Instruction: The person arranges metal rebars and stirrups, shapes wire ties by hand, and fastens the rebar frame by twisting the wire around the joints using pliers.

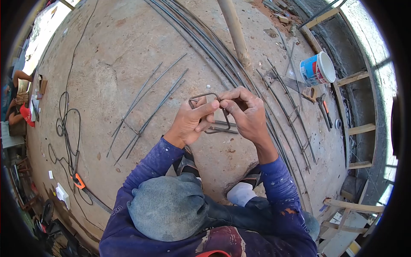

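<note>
In front of my knees, both hands hold a thin steel rebar stirrup (227, 121) bent into angular corners. My left hand (193, 120) pinches it between thumb and fingers, and its top bar runs above that thumb. The fingertips of my right hand (247, 112) close on the same stirrup, close to the left thumb tip. Whether a second stirrup is in the grip cannot be made out. Short steel rods (224, 129) show just below the hands. Left of them on the ground lies a rebar frame (136, 133) of long bars with a tie across.
Long rebars (205, 49) curve past a wooden post (235, 34). At right are another rebar frame (292, 115), a paint bucket (317, 69), a handsaw (309, 93) and pliers (327, 112). A black cable (64, 124) coils at left near an orange-handled saw (78, 181); another person's arm (19, 79) shows beyond.
</note>
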A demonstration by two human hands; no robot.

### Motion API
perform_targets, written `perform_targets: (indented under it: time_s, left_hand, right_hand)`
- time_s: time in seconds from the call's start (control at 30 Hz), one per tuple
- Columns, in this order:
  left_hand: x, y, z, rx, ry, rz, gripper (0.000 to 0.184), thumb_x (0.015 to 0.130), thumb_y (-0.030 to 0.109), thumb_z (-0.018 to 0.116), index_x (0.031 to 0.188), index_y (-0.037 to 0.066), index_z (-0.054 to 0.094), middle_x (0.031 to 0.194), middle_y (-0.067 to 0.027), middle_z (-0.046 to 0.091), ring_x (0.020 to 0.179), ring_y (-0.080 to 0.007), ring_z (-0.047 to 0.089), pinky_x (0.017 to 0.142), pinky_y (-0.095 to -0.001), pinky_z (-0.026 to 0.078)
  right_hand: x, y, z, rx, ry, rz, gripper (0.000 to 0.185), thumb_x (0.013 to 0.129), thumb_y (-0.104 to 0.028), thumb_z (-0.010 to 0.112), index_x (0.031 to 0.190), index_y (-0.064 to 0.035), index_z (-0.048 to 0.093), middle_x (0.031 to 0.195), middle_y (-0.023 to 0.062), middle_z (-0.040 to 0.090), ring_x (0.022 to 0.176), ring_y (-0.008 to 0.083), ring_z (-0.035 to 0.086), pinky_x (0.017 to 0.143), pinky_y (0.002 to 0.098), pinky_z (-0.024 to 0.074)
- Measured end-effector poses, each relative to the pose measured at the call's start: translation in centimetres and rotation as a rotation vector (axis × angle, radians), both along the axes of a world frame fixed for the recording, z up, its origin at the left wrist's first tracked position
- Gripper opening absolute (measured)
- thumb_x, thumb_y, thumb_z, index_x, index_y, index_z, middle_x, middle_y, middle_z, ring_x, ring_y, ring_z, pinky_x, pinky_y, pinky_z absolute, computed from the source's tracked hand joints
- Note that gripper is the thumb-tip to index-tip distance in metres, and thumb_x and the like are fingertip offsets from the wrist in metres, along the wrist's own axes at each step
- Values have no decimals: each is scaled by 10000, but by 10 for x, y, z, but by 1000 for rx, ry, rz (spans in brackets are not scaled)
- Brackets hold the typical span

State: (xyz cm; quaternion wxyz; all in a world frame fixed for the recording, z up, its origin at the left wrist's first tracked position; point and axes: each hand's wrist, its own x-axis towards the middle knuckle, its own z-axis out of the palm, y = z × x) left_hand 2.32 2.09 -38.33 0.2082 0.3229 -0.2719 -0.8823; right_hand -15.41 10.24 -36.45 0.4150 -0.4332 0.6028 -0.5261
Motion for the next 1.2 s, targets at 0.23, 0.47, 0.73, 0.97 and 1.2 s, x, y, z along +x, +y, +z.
perform_targets:
  time_s: [0.23,0.47,0.73,0.97,1.2]
  left_hand:
    - [6,2,-2,-9,84,-110,248,912,219,808,875,132,578,680,39,587,488,-21,482,435,-188,358]
    - [8,8,-14,-104,-61,-19,275,964,241,761,1088,57,599,759,13,620,542,-31,457,465,-186,302]
    - [49,16,-33,-374,-57,-187,357,1059,353,604,1218,33,597,754,7,535,582,-42,387,492,-216,282]
    - [26,22,-50,-266,-1,-12,256,1076,285,579,1209,67,603,866,-29,579,668,-106,471,622,-271,390]
    - [14,13,-80,-9,-62,64,330,1077,306,581,1303,66,566,996,-53,624,793,-117,545,687,-273,435]
  right_hand:
    - [0,1,0,18,-397,159,131,962,-77,718,994,34,657,942,101,710,814,162,710,708,320,618]
    - [14,4,-31,228,-958,6,142,991,-77,684,1031,-10,565,975,127,687,905,220,720,731,404,673]
    - [-131,-45,-26,243,199,-109,436,857,-90,788,1205,83,592,935,167,751,691,157,697,675,321,579]
    - [-140,-69,28,-146,416,-248,437,947,-260,734,1246,40,628,1074,181,734,915,236,718,830,342,570]
    - [-8,46,-69,449,-39,533,384,1028,-208,628,1328,4,516,1025,183,712,868,248,747,746,360,602]
